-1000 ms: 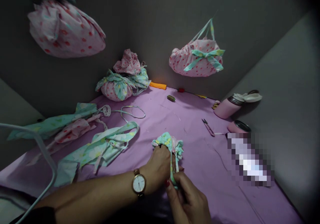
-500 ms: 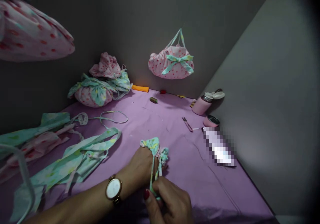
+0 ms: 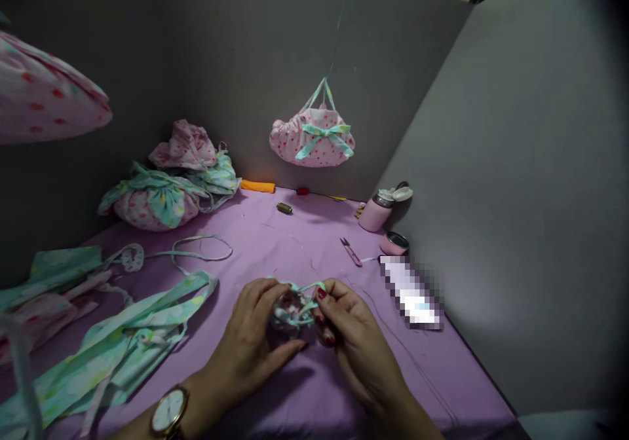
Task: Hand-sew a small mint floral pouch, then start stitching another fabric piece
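Observation:
Just in front of me, a small gathered piece of mint-and-pink fabric (image 3: 289, 315) is held above the purple cloth. My left hand (image 3: 253, 322) curls around its left side, thumb below and fingers on top. With thumb and fingers closed, my right hand (image 3: 346, 329) pinches a thin mint fabric cord (image 3: 310, 288) at the piece's right edge. Part of the fabric is hidden by the left fingers. Left of my hands lie long mint printed fabric strips (image 3: 122, 342).
Pink thread snips (image 3: 350, 252), a thread spool (image 3: 284, 208) and a pink flask (image 3: 376, 212) stand or lie on the purple cloth (image 3: 275, 250). A phone-like blurred object (image 3: 410, 293) is at right. A dotted pink pouch (image 3: 314, 139) hangs ahead; stuffed fabric bundles (image 3: 157, 201) sit back left.
My left hand has turned over to cup the fabric piece from the left. My right hand has moved up and right with the cord. The view has shifted slightly.

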Motion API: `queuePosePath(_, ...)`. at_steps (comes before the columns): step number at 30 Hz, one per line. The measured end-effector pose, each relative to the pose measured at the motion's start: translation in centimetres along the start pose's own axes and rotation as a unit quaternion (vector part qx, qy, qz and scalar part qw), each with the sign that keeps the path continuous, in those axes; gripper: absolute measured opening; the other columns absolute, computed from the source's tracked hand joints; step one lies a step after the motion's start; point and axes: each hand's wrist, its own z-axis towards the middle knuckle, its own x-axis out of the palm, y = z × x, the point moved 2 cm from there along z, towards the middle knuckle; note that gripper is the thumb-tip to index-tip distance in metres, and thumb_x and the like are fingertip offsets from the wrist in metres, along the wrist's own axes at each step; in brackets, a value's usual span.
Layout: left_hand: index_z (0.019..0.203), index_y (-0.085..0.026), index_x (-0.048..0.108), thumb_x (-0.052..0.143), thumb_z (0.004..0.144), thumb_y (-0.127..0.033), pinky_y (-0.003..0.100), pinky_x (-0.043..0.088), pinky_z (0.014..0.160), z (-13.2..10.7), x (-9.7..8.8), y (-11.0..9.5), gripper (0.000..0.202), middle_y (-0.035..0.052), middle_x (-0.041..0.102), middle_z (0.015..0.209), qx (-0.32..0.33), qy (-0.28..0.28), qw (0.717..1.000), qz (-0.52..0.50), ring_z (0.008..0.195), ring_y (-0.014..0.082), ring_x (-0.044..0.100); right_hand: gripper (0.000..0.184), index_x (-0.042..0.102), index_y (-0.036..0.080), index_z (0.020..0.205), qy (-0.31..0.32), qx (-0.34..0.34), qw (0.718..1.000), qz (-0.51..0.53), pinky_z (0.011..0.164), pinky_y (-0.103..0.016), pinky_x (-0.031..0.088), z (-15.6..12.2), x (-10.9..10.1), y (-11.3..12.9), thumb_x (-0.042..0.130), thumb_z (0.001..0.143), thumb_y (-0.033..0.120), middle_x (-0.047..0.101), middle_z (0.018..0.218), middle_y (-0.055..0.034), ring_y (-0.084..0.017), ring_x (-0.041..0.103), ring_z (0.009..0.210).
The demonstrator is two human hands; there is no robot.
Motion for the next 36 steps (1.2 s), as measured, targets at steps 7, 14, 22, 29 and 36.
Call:
queuePosePath(7,0.097,-0.019,0.055,0.051,0.073,-0.008,0.052,0.034,0.1,2.0,2.3,0.4,0.026,0.0097,0.06,0.108,-0.047,-0.004,0.996,-0.077,0.118,0.0292,0.042,0.023,0.054,0.015,0.074,0.068,0.039,0.997,-0.014,0.044,-0.016,0.026,0.2,1.4,-0.4,0.066,0.076,0.034,0.05,0.059,0.0037,-0.004,0.034,0.046)
queuePosePath(14,0.073,-0.019,0.054,0.049,0.081,-0.015,0.03,0.044,0.059,2.7,2.6,1.4,0.01,-0.0005,0.056,0.068,-0.093,0.146,0.972,-0.158,0.064,0.0172,0.053,0.029,0.05,0.015,0.063,-0.011,0.028,0.998,0.06,0.038,-0.015,0.019,1.3,0.0,0.9,0.075,0.064,0.029,0.039,0.045,0.0092,-0.002,0.026,0.039)
queuePosePath(22,0.131,-0.029,0.041,0.056,0.086,-0.03,0.044,0.036,0.102,1.5,1.6,3.9,0.048,0.0088,0.045,0.138,-0.094,0.157,0.928,-0.323,0.124,0.0259,0.043,0.027,0.052,0.015,0.071,-0.005,0.04,0.996,0.073,0.039,-0.013,0.025,2.4,-1.1,0.2,0.073,0.069,0.032,0.053,0.052,0.0045,-0.002,0.039,0.039)
queuePosePath(29,0.103,-0.026,0.057,0.055,0.086,-0.029,0.042,0.038,0.095,1.7,0.4,3.5,0.018,0.0061,0.057,0.114,-0.043,0.125,0.976,-0.174,0.112,0.0251,0.048,0.03,0.052,0.016,0.073,-0.003,0.021,1.0,-0.003,0.036,-0.014,0.023,3.0,-2.4,0.0,0.072,0.069,0.038,0.059,0.055,0.0027,-0.002,0.042,0.035)
queuePosePath(36,0.092,-0.021,0.059,0.046,0.088,-0.021,0.027,0.043,0.071,4.6,0.1,0.5,0.013,0.0017,0.059,0.086,-0.013,0.189,0.97,-0.153,0.078,0.017,0.056,0.03,0.054,0.016,0.073,0.048,-0.019,0.991,-0.127,0.042,-0.017,0.03,2.2,-1.5,0.9,0.063,0.076,0.045,0.052,0.051,0.0051,-0.005,0.043,0.041)
